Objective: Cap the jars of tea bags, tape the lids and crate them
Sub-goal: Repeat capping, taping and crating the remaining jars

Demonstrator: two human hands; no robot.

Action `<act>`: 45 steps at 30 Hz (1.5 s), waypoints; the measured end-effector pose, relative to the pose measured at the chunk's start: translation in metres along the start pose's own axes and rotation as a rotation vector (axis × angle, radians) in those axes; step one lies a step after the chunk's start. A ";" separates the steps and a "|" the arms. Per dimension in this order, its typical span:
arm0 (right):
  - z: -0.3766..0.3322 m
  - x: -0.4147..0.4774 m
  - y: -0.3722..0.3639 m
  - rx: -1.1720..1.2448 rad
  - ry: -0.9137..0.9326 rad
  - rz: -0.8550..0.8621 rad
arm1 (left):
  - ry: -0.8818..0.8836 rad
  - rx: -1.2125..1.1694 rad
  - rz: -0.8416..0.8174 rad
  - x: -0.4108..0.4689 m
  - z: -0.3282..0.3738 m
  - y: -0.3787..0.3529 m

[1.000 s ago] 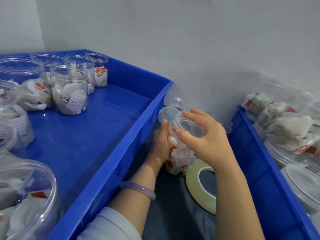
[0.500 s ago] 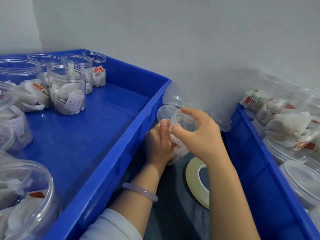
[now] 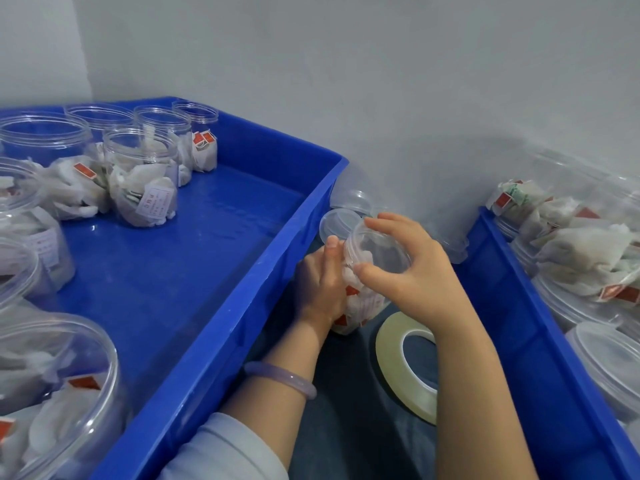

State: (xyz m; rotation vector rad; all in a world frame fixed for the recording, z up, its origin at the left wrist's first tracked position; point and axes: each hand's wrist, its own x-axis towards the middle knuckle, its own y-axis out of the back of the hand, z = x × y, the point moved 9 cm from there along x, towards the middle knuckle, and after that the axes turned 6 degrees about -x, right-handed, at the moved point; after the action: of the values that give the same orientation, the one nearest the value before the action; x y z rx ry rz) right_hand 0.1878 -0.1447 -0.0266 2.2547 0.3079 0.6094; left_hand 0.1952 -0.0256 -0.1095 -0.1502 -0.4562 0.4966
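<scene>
Your left hand point(image 3: 322, 282) grips the side of the jar point(image 3: 363, 306) of tea bags, low in the gap between the left crate point(image 3: 242, 306) and the right crate point(image 3: 519, 323). Your right hand point(image 3: 412, 271) curls over the clear lid point(image 3: 381, 252) on the jar's mouth, thumb and fingers pinching its rim. The tape point(image 3: 405, 368) lies flat just beside the jar, under your right forearm. A spare lid point(image 3: 339, 223) sits just behind the jar. Open jars point(image 3: 142, 178) stand in the left crate; filled ones crowd the right crate.
</scene>
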 end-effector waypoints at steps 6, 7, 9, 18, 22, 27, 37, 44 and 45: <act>-0.002 -0.001 0.010 -0.209 -0.203 0.113 | -0.130 0.113 0.095 -0.005 0.009 0.003; -0.002 -0.002 0.013 -0.200 -0.224 0.077 | -0.158 0.118 0.097 -0.006 0.012 0.003; -0.001 -0.004 0.015 -0.210 -0.203 -0.043 | -0.165 0.111 0.081 -0.007 0.013 0.002; 0.040 -0.010 0.030 -0.338 -0.493 0.139 | -0.170 0.109 0.015 -0.003 0.018 -0.002; 0.028 -0.002 0.025 -0.134 -0.242 0.207 | -0.120 0.071 0.014 -0.002 0.015 -0.002; -0.016 -0.006 -0.010 -0.160 0.127 0.078 | 0.027 0.107 0.063 -0.002 -0.003 0.004; -0.008 0.015 -0.020 -0.335 -0.192 -0.041 | 0.065 0.103 0.129 -0.002 -0.004 0.012; -0.012 -0.014 0.016 -0.334 -0.291 -0.026 | 0.121 0.062 0.202 -0.001 -0.011 0.014; -0.012 -0.014 0.024 -0.290 -0.224 0.010 | 0.125 -0.003 0.163 0.000 -0.010 0.011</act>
State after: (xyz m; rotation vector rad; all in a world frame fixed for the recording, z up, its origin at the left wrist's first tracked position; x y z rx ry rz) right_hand 0.1702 -0.1589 -0.0059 2.0204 0.0898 0.3741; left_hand 0.1952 -0.0167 -0.1213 -0.2210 -0.3238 0.6429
